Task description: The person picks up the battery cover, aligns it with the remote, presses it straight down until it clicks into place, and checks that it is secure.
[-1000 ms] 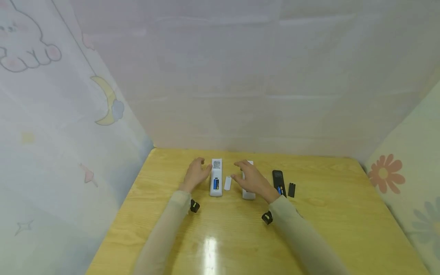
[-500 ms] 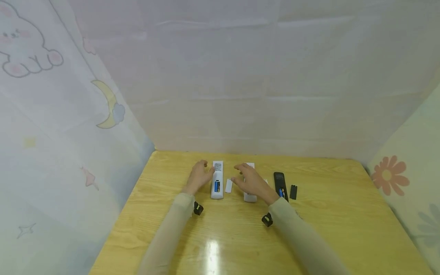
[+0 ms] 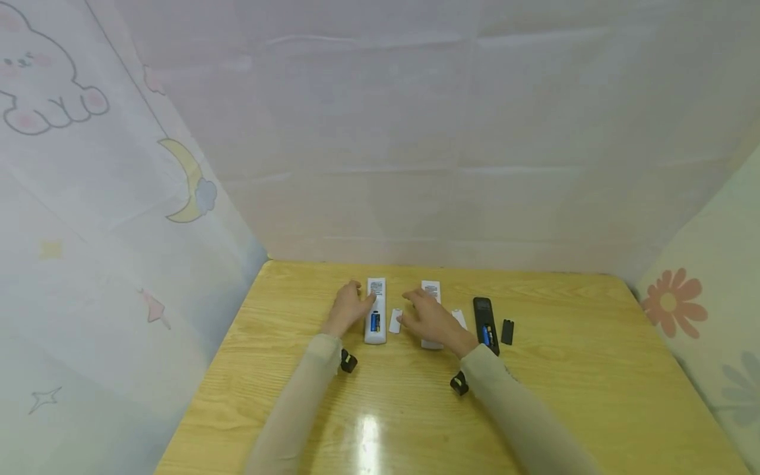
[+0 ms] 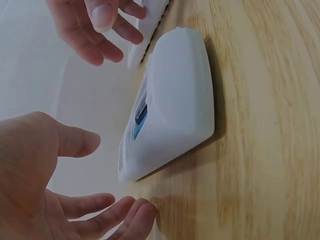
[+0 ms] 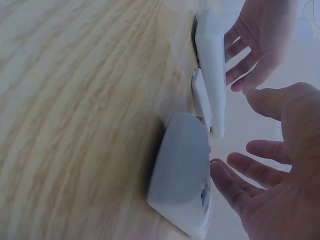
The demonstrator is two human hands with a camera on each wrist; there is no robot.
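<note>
A white remote control (image 3: 375, 337) lies back side up on the table, with batteries (image 3: 375, 322) showing in its uncovered compartment. At its left side my left hand (image 3: 348, 309) hovers, thumb over the remote's edge in the head view. The left wrist view shows that hand (image 4: 35, 175) with fingers spread, apart from the remote (image 4: 180, 85). My right hand (image 3: 433, 322) is held above a second white remote control (image 3: 431, 287), hiding its middle. Its fingers are loosely bent and grip nothing; in the right wrist view the hand (image 5: 285, 165) is beside that remote (image 5: 180, 160).
One white battery cover (image 3: 395, 321) lies between the white remotes, another (image 3: 459, 318) right of the second. Farther right are a black remote control (image 3: 483, 310) with batteries (image 3: 488, 336) exposed, and a black battery cover (image 3: 507, 332). Fabric walls (image 3: 380, 218) border the wooden table (image 3: 594, 369).
My left hand has moved right, closer to the left white remote. My right hand has shifted slightly down, revealing more of the second remote's top and the white cover beside it. The head view tilted slightly.
</note>
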